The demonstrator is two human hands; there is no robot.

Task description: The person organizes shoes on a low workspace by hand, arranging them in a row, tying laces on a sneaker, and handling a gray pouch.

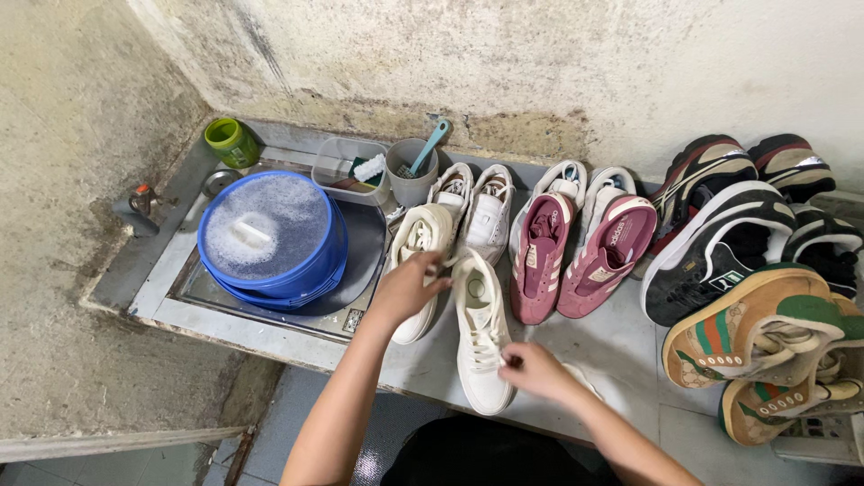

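Cream leather lace-up sneaker runs near-to-far btwn ur hands: right hand pinches its laces near end, left hand grips the far collar.

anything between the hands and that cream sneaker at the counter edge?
Nothing visible. Left hand is already on the tongue end of the cream sneaker; right hand pinches its laces. Its mate lies just beside, under the left hand.
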